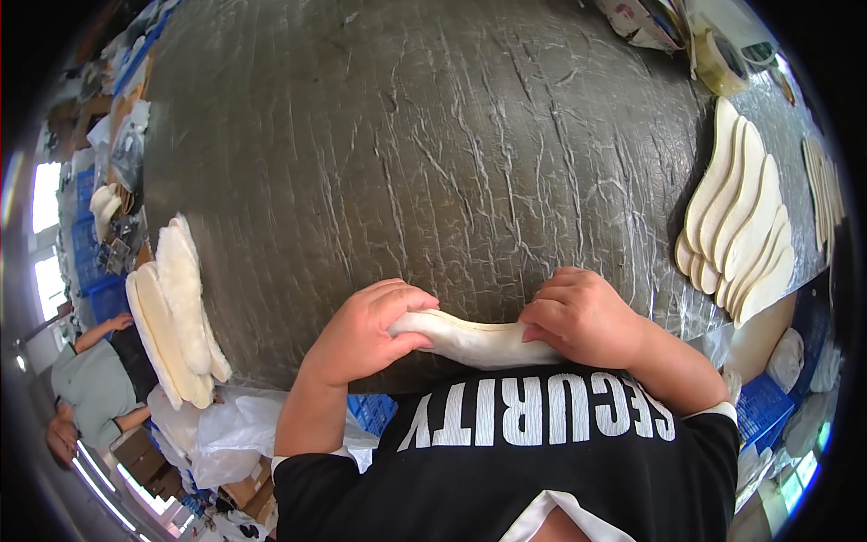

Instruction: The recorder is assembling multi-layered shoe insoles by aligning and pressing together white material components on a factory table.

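Both hands hold a white fleecy insole (479, 341) just above the table's near edge, close to my chest. Its long edge faces away from me and it bends slightly between the hands. My left hand (366, 330) grips one end, with thumb and fingers pinched round it. At the other end my right hand (582, 316) is closed over it, the fingers curled and the thumb hidden in part. To the right, a fanned row of cream insoles (736, 212) lies on the table. More fluffy white insoles (181, 307) are piled at the left edge.
The table (379, 163) has a wrinkled plastic-covered dark top. At the far right stand a roll of tape (720, 65) and a pouch-like container (646, 23). A person (95, 388) sits at the left. Blue crates (766, 406) and plastic bags (235, 429) lie below the table edges.
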The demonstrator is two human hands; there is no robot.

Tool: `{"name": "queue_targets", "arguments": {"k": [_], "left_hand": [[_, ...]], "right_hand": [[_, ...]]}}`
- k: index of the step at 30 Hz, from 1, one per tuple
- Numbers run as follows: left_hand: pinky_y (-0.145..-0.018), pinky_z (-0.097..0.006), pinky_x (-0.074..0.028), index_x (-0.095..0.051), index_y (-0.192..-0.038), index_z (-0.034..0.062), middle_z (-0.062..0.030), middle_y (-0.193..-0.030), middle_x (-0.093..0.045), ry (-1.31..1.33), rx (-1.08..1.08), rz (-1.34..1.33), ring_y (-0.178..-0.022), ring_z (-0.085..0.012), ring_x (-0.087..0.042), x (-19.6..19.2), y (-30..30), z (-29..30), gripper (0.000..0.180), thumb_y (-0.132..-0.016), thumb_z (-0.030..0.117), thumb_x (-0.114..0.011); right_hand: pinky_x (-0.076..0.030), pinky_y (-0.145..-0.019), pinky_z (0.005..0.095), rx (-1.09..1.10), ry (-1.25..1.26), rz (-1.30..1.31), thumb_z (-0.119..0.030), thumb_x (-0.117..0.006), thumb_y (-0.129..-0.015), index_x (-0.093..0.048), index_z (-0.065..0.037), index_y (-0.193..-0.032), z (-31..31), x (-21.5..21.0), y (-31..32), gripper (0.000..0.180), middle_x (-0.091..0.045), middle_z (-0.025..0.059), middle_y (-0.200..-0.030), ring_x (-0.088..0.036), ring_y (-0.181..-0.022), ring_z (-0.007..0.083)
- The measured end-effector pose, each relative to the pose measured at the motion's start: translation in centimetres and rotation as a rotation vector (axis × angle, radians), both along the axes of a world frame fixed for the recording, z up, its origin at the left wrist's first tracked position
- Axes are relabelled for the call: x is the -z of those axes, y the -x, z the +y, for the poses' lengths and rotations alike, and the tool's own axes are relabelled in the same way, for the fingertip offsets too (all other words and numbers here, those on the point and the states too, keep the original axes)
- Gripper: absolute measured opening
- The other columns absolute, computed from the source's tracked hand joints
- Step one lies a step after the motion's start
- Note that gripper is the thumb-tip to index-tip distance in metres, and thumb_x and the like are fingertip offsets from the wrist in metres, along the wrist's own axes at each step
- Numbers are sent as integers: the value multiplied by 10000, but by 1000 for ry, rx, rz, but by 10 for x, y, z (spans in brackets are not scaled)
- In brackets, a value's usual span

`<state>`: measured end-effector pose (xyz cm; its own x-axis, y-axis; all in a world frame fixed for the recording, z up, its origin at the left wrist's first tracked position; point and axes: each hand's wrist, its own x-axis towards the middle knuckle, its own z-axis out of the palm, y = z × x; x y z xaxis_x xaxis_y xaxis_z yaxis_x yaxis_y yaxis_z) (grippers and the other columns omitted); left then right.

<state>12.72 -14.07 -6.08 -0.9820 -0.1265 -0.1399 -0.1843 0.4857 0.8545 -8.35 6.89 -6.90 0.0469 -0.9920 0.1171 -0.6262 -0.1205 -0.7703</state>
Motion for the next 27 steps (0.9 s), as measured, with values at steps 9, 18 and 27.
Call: {"name": "queue_targets", "arguments": {"k": [9, 18, 27], "left_hand": [[-752, -301, -526, -665, -1032, 7, -101, -912, -690, -122, -14, -59, -853, -210, -667, 17, -5, -6, 410, -676, 108, -842], [-831, -272, -545, -612, -1105, -34, -73, -1025, -655, -881, -402, -122, -907, -140, -654, 32, -30, -10, 413, -737, -44, -801], [-773, -295, -542, -660, -1035, -37, -102, -1038, -685, -567, -628, -258, -889, -167, -657, 36, -22, 8, 202, -844, 2, -711]], "right_hand": [[-513, -695, 409, 18, -50, -9, -140, -719, -717, -654, -51, -779, 0, 12, 3, 127, -651, 95, -710, -640, -690, 303], [-504, -688, 409, 49, -85, 28, -158, -739, -745, -668, -52, -781, -4, 9, 9, 133, -675, 92, -736, -647, -702, 300], [-480, -743, 391, 154, -191, 329, -205, -683, -816, -695, -99, -845, -5, 5, 17, 111, -699, 60, -846, -653, -779, 264]]}}
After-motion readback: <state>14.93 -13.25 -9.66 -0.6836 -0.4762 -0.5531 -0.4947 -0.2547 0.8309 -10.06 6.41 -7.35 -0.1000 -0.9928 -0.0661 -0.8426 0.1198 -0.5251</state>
